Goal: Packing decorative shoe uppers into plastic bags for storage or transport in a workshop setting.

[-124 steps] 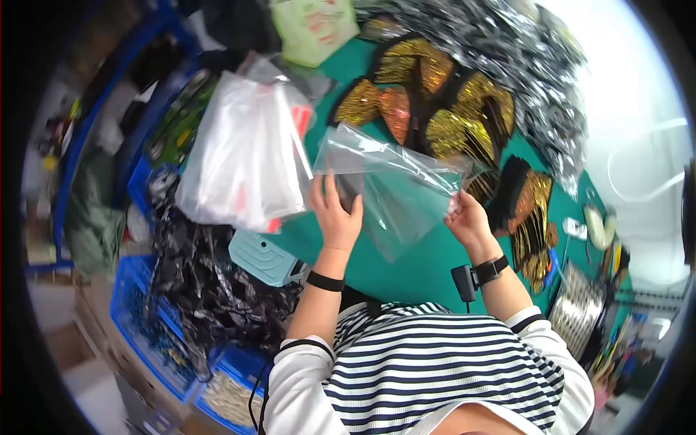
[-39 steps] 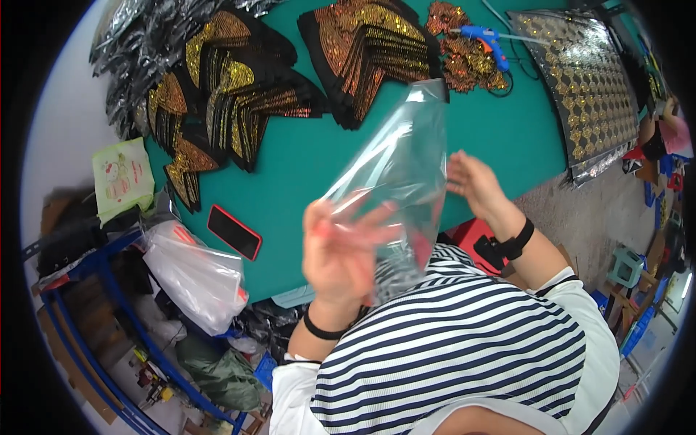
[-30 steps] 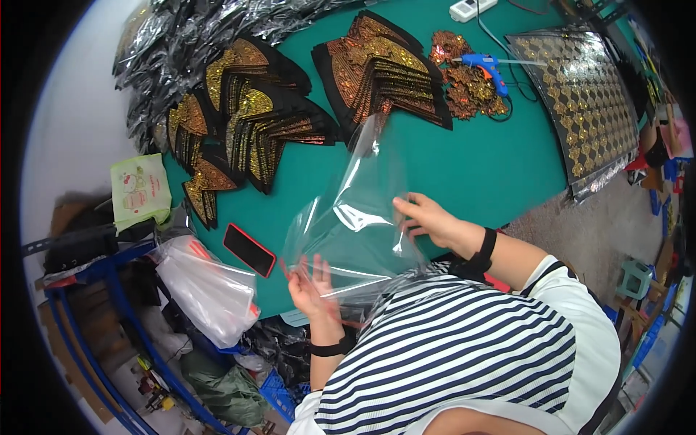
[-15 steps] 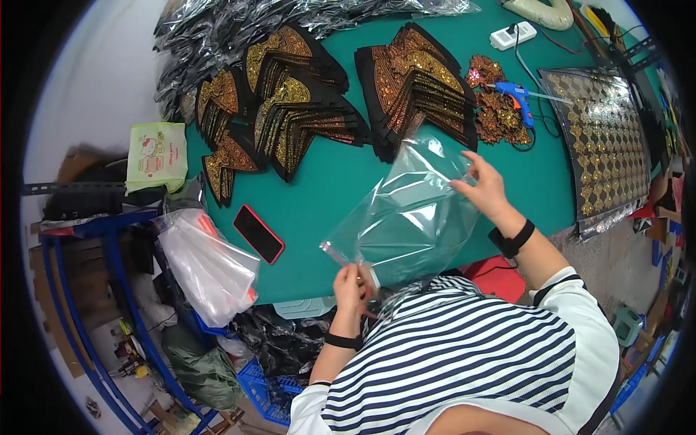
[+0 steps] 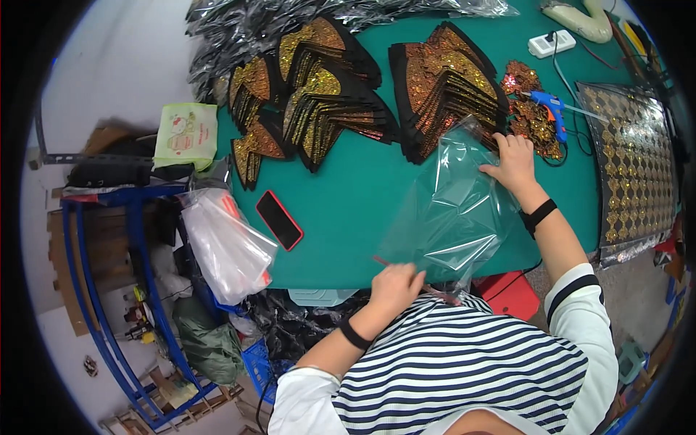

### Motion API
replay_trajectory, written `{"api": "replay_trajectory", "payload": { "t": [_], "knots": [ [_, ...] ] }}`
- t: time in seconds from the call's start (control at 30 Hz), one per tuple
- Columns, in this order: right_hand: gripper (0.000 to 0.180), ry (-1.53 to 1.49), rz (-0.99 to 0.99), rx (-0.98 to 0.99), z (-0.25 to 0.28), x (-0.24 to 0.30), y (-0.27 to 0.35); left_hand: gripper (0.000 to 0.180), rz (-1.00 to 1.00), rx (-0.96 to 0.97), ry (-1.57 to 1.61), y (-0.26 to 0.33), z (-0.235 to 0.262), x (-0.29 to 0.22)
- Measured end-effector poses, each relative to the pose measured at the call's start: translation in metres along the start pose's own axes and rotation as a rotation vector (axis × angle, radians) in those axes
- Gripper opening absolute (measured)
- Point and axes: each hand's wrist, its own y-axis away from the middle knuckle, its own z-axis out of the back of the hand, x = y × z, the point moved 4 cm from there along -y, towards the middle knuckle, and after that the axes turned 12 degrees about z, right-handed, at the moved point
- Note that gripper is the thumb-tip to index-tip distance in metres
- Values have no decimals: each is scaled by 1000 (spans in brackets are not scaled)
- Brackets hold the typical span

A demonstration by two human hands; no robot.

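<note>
A clear plastic bag (image 5: 464, 196) lies slanted over the near part of the green table, its lower end hanging toward my striped shirt. My right hand (image 5: 513, 161) grips its upper right edge, thumb apart from the bent fingers. Down at the table's front edge my left hand (image 5: 395, 290) is closed on the bag's lower end, knuckles up, near a thin red strip. Just beyond the bag's far tip rests a fanned stack of black pieces with copper and gold sequins (image 5: 453, 87). Farther left sit more such sequined stacks (image 5: 337, 109).
A red-edged phone (image 5: 279, 220) and a pile of clear bags (image 5: 228, 246) lie at the left front. On the right are a blue glue gun (image 5: 547, 107), sequined appliqués (image 5: 533, 130), a white power strip (image 5: 551, 43) and a sheet of gold motifs (image 5: 631, 159). Black plastic wrapping (image 5: 239, 36) covers the back left.
My right hand has moved up with the bag's edge, and its fingers now point away from me. My left hand has turned knuckles up. The whole view has shifted a little.
</note>
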Motion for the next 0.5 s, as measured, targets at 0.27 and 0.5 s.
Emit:
{"api": "replay_trajectory", "payload": {
  "t": [0.27,0.5],
  "knots": [
    [67,-51,15,-203,29,14,8,31,-250,-65,-55,-74,9,-15],
    [48,-353,88,-22,15,58,47,22,18,-110,727,-122,63,60]
  ]
}}
